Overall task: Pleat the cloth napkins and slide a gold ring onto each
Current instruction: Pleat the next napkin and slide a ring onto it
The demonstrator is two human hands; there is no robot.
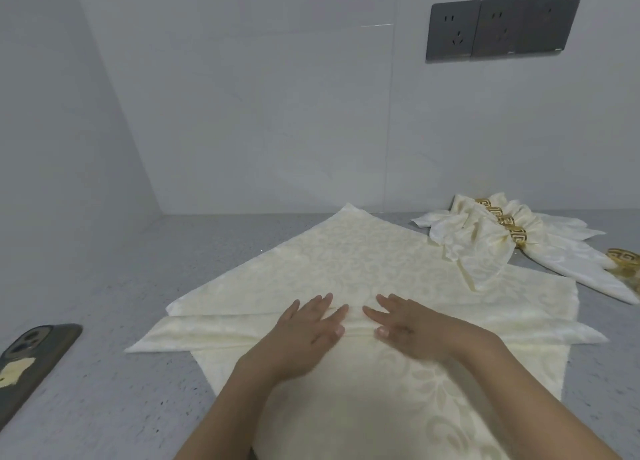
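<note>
1. A cream damask napkin lies spread on the grey speckled surface, turned like a diamond with its far corner pointing at the wall and its near part running under the person's forearms toward the camera.

2. A few pleats are already stacked across its middle. This folded band runs left to right, its long axis square to the person's forearms, and its ends stick out past both hands.

3. The left hand and the right hand lie side by side on the centre of that band. On both, the fingers are stretched flat and press down on the cloth, with the thumbs at the near fold; neither grip closes on anything.

4. The unpleated cloth lies straight ahead of the fingertips, toward the wall, so the next fold probably has to be gathered from that side. Both hands are equally near it.

5. Finished napkins, each bunched through a gold ring, lie at the far right near the wall, well apart from the hands. A loose gold ring sits at the right edge, nearer the right hand.

6. A phone lies at the left edge, and grey sockets are mounted on the wall.
</note>
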